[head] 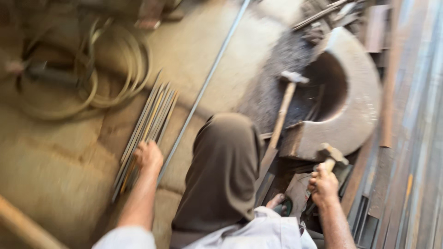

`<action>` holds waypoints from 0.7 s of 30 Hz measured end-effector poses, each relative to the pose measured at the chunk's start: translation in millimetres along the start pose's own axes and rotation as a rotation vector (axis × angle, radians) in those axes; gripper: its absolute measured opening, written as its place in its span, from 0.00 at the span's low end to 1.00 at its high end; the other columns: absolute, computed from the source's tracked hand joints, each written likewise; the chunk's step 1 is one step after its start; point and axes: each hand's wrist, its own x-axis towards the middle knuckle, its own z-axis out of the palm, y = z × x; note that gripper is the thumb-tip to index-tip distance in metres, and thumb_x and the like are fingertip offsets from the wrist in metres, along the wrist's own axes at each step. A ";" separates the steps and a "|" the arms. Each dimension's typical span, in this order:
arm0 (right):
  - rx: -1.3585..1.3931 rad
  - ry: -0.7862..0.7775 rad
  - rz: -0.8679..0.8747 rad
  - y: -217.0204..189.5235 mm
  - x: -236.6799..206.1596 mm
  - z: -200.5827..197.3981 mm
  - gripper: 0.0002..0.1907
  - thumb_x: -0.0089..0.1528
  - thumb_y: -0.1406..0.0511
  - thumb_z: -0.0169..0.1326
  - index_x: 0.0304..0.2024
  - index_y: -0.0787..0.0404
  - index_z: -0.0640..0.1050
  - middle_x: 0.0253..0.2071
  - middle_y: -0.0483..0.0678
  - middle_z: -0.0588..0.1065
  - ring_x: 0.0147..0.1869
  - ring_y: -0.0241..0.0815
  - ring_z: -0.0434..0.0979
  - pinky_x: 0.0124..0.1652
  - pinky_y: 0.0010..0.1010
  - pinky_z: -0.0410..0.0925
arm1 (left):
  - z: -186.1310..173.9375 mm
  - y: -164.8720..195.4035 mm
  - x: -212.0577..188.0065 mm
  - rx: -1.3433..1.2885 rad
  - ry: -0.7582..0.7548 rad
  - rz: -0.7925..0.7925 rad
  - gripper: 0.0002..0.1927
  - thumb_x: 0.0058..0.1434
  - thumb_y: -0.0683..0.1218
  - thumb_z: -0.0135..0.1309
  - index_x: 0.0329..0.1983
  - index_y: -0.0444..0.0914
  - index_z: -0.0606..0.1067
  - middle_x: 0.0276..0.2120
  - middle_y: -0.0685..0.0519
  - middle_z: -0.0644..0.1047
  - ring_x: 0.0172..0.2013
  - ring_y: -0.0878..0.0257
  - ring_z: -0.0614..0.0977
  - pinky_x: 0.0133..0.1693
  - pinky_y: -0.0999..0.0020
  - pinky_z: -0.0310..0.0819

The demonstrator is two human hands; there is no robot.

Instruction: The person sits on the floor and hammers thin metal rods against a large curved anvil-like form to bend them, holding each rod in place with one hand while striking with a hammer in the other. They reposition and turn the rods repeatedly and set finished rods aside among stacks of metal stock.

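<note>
Hammer (332,156) in right hand (324,185), beside forge bowl (355,92).

Beside the round clay forge (355,115), whose wall looks rough, matt and pale brown, the hammer (331,154) in the right hand (324,185) has a dull grey metal head on a pale wooden handle. A second hammer (284,108) leaning just left of the forge has the same light wood and matt metal. Well left of the forge, the left hand (148,156) rests on thin metal rods (146,127), dull grey with rusty streaks. The floor (55,170) there looks dusty, matt earth. Brown trouser cloth (224,170) looks soft and matt.
</note>
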 end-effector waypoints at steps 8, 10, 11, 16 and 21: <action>0.165 -0.386 0.123 -11.4 -93.6 42.6 0.13 0.64 0.58 0.56 0.43 0.59 0.73 0.24 0.40 0.67 0.18 0.28 0.61 0.16 0.20 0.52 | -129.1 135.2 23.0 -0.801 0.262 0.831 0.19 0.68 0.52 0.57 0.54 0.35 0.80 0.43 0.43 0.83 0.46 0.52 0.85 0.47 0.59 0.79; 0.139 -0.488 0.028 -27.1 -124.5 57.8 0.14 0.63 0.61 0.56 0.47 0.62 0.73 0.24 0.41 0.68 0.18 0.28 0.61 0.16 0.20 0.53 | -172.3 173.5 -7.9 -0.852 -0.151 0.667 0.20 0.68 0.51 0.55 0.60 0.37 0.78 0.35 0.43 0.82 0.36 0.54 0.81 0.38 0.61 0.76; 0.111 -0.544 -0.056 -37.4 -137.5 62.8 0.15 0.64 0.62 0.57 0.49 0.64 0.73 0.24 0.41 0.68 0.18 0.28 0.61 0.16 0.19 0.55 | -190.3 194.2 -26.5 -0.859 -0.255 0.776 0.20 0.68 0.50 0.54 0.60 0.37 0.77 0.36 0.48 0.81 0.36 0.59 0.81 0.37 0.65 0.78; -0.136 -0.691 -0.266 -82.6 -169.7 59.8 0.21 0.61 0.66 0.57 0.56 0.63 0.73 0.26 0.43 0.68 0.20 0.30 0.66 0.18 0.27 0.70 | -194.3 270.1 -151.4 -0.922 -1.049 0.999 0.22 0.61 0.49 0.60 0.58 0.41 0.73 0.41 0.59 0.81 0.41 0.70 0.82 0.40 0.71 0.80; -0.418 -0.515 -0.645 -68.4 -160.5 19.8 0.26 0.62 0.62 0.58 0.61 0.63 0.71 0.48 0.47 0.73 0.46 0.38 0.78 0.34 0.28 0.79 | -146.2 299.4 -214.3 -0.779 -0.853 0.889 0.21 0.59 0.53 0.65 0.47 0.35 0.75 0.32 0.50 0.80 0.29 0.59 0.79 0.30 0.62 0.74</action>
